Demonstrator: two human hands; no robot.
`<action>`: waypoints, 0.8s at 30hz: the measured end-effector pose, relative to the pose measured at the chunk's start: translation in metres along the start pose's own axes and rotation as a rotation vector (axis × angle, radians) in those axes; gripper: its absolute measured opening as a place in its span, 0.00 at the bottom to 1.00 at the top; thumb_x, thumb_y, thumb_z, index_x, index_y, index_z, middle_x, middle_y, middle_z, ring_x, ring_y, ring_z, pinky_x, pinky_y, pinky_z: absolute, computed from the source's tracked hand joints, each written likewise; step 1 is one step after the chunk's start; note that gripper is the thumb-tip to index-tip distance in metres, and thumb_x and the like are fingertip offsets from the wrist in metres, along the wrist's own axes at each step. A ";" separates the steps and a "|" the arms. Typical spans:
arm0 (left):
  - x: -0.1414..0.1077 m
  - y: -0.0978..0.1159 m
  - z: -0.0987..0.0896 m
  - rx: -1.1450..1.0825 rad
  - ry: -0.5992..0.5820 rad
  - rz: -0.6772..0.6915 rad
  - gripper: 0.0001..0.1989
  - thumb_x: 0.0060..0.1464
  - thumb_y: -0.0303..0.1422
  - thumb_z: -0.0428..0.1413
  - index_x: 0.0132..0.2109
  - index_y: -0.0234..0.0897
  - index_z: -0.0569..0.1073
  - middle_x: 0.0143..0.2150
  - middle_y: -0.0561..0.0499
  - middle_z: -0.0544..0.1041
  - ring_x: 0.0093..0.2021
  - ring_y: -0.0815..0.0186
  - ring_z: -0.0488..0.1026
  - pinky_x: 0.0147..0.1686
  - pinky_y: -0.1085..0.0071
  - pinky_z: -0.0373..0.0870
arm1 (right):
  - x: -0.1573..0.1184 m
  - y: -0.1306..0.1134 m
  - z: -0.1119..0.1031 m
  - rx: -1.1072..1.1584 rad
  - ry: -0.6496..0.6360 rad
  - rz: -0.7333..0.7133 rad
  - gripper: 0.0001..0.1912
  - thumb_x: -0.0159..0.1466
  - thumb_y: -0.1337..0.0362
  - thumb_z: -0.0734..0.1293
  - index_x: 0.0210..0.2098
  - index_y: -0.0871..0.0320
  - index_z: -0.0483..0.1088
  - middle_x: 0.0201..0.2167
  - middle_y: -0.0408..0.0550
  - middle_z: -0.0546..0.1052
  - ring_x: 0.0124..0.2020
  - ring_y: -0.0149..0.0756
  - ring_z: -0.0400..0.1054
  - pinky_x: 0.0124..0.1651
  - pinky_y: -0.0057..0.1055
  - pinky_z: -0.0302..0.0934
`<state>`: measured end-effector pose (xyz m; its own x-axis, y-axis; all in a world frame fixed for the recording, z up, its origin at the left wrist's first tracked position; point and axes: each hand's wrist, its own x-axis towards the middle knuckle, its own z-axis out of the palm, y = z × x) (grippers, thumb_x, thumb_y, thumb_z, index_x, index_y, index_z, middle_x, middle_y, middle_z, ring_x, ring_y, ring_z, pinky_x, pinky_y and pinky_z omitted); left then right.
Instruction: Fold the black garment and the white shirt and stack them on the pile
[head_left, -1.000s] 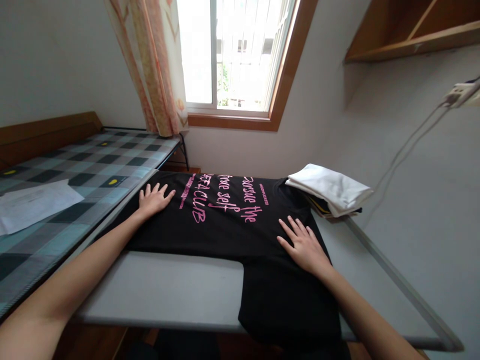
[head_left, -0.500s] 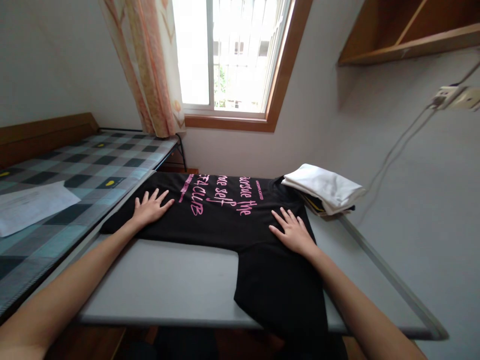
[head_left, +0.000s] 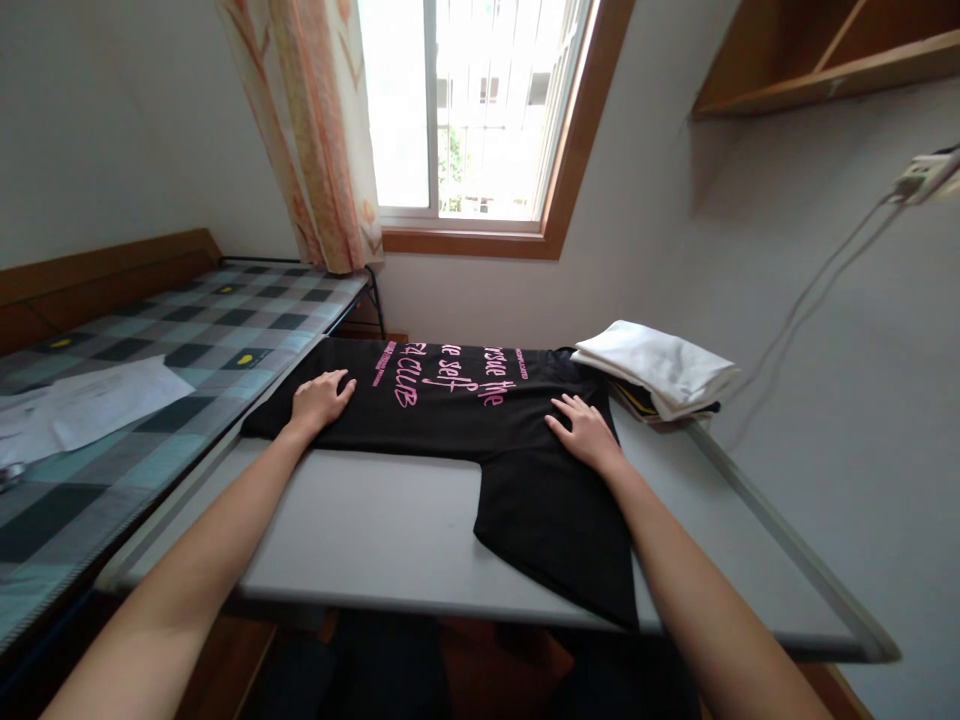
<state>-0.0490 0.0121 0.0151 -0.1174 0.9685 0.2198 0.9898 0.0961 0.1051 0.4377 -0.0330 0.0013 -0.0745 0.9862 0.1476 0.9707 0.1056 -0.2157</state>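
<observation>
A black T-shirt (head_left: 450, 425) with pink lettering lies spread sideways across the table, its hem to the left and its neck to the right. One sleeve reaches down to the table's near edge. Near the hem, my left hand (head_left: 321, 402) rests on the cloth with its fingers curled in and the fingertips hidden. My right hand (head_left: 585, 432) lies on the shirt by the shoulder, below the neck; its fingers are slightly bent, with the thumb apart. The far side of the shirt runs to the table's far edge.
Folded clothes with a white one (head_left: 660, 368) on top are stacked at the right, against the shirt's neck. The grey-white table (head_left: 367, 520) stands beside a bed with a checked cover (head_left: 259, 320). Papers (head_left: 112, 400) lie on the bed. A shelf (head_left: 832, 85) hangs at upper right.
My left hand's spread fingers have curled in on the shirt. My right hand's fingers have drawn closer together. The sleeve's end has drawn up to the table's near edge. The view has shifted slightly.
</observation>
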 end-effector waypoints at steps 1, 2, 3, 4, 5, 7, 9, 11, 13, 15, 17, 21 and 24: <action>-0.002 0.001 -0.001 -0.001 -0.054 -0.009 0.30 0.68 0.46 0.41 0.68 0.34 0.67 0.70 0.41 0.66 0.71 0.53 0.61 0.68 0.54 0.58 | -0.002 0.004 -0.001 -0.005 0.036 -0.007 0.28 0.72 0.53 0.58 0.66 0.61 0.68 0.69 0.59 0.65 0.73 0.50 0.52 0.73 0.50 0.46; -0.004 0.002 -0.001 -0.001 -0.102 -0.020 0.31 0.68 0.47 0.41 0.69 0.35 0.66 0.72 0.41 0.64 0.72 0.52 0.59 0.69 0.52 0.55 | -0.004 0.008 -0.002 -0.015 0.068 -0.012 0.28 0.72 0.54 0.58 0.65 0.62 0.68 0.68 0.59 0.66 0.73 0.49 0.52 0.73 0.50 0.46; -0.005 0.002 -0.001 0.000 -0.132 -0.029 0.32 0.68 0.49 0.40 0.70 0.36 0.65 0.73 0.42 0.61 0.74 0.50 0.55 0.70 0.49 0.53 | -0.005 0.012 -0.003 -0.029 0.089 -0.011 0.28 0.72 0.54 0.58 0.65 0.61 0.68 0.68 0.59 0.67 0.73 0.49 0.53 0.73 0.50 0.46; -0.005 0.003 -0.001 -0.001 -0.142 -0.031 0.33 0.68 0.51 0.40 0.70 0.38 0.64 0.75 0.42 0.57 0.75 0.49 0.52 0.70 0.46 0.50 | -0.006 0.016 -0.003 -0.043 0.094 0.000 0.28 0.72 0.53 0.58 0.66 0.61 0.68 0.68 0.59 0.66 0.73 0.50 0.53 0.73 0.51 0.46; -0.005 0.003 -0.001 -0.005 -0.133 -0.029 0.34 0.68 0.53 0.39 0.71 0.41 0.63 0.76 0.43 0.55 0.75 0.49 0.49 0.71 0.44 0.49 | -0.007 0.020 -0.004 -0.054 0.078 0.022 0.29 0.72 0.52 0.58 0.67 0.60 0.66 0.69 0.59 0.65 0.73 0.51 0.52 0.73 0.51 0.47; -0.005 0.005 0.001 -0.009 -0.112 -0.013 0.34 0.68 0.54 0.37 0.72 0.44 0.62 0.76 0.46 0.53 0.76 0.48 0.47 0.71 0.42 0.46 | -0.007 0.025 -0.004 -0.071 0.011 0.078 0.31 0.72 0.50 0.57 0.69 0.58 0.63 0.71 0.57 0.62 0.73 0.52 0.52 0.72 0.51 0.50; -0.005 0.006 0.003 -0.004 -0.132 -0.001 0.35 0.68 0.55 0.36 0.73 0.45 0.60 0.76 0.47 0.52 0.76 0.48 0.47 0.71 0.41 0.46 | -0.005 0.029 -0.003 -0.091 -0.049 0.119 0.32 0.73 0.49 0.55 0.71 0.56 0.60 0.73 0.55 0.58 0.73 0.52 0.51 0.71 0.52 0.50; -0.005 0.007 0.006 0.002 -0.178 0.001 0.36 0.67 0.56 0.36 0.73 0.45 0.58 0.77 0.46 0.52 0.76 0.47 0.47 0.71 0.41 0.45 | -0.003 0.032 -0.003 -0.110 -0.068 0.135 0.32 0.73 0.48 0.53 0.71 0.55 0.59 0.74 0.53 0.56 0.74 0.51 0.49 0.71 0.53 0.50; -0.006 0.010 0.009 0.004 -0.202 0.010 0.37 0.67 0.57 0.36 0.74 0.44 0.56 0.77 0.45 0.50 0.76 0.46 0.45 0.71 0.40 0.44 | -0.001 0.034 -0.004 -0.132 -0.058 0.140 0.32 0.73 0.49 0.53 0.71 0.56 0.60 0.74 0.53 0.57 0.74 0.52 0.50 0.71 0.55 0.49; -0.008 0.013 0.010 0.005 -0.208 0.016 0.38 0.67 0.57 0.36 0.75 0.42 0.54 0.77 0.43 0.48 0.76 0.45 0.43 0.70 0.39 0.43 | -0.001 0.035 -0.005 -0.161 -0.013 0.129 0.31 0.73 0.52 0.55 0.69 0.59 0.63 0.72 0.56 0.60 0.73 0.54 0.52 0.71 0.58 0.47; -0.009 0.016 0.011 0.006 -0.209 0.016 0.39 0.66 0.58 0.36 0.75 0.41 0.53 0.77 0.42 0.48 0.76 0.45 0.43 0.70 0.38 0.43 | -0.002 0.033 -0.006 -0.180 0.079 0.083 0.30 0.72 0.55 0.56 0.67 0.62 0.65 0.70 0.59 0.64 0.72 0.54 0.53 0.72 0.58 0.45; -0.009 0.018 0.010 -0.029 -0.213 0.019 0.40 0.66 0.58 0.37 0.75 0.39 0.55 0.77 0.40 0.48 0.76 0.45 0.44 0.70 0.37 0.42 | -0.003 0.025 0.001 -0.052 0.176 -0.055 0.30 0.72 0.54 0.55 0.67 0.63 0.66 0.69 0.61 0.64 0.72 0.52 0.54 0.72 0.54 0.47; -0.007 0.012 0.007 -0.070 -0.181 0.013 0.38 0.66 0.57 0.36 0.73 0.42 0.59 0.77 0.42 0.51 0.76 0.44 0.45 0.70 0.37 0.44 | -0.001 0.020 0.011 0.054 0.055 -0.094 0.31 0.71 0.51 0.55 0.68 0.58 0.64 0.71 0.59 0.62 0.73 0.53 0.53 0.71 0.55 0.51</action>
<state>-0.0356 0.0085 0.0083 -0.0817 0.9957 0.0447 0.9825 0.0729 0.1716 0.4543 -0.0309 -0.0141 -0.1507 0.9634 0.2217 0.9462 0.2055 -0.2500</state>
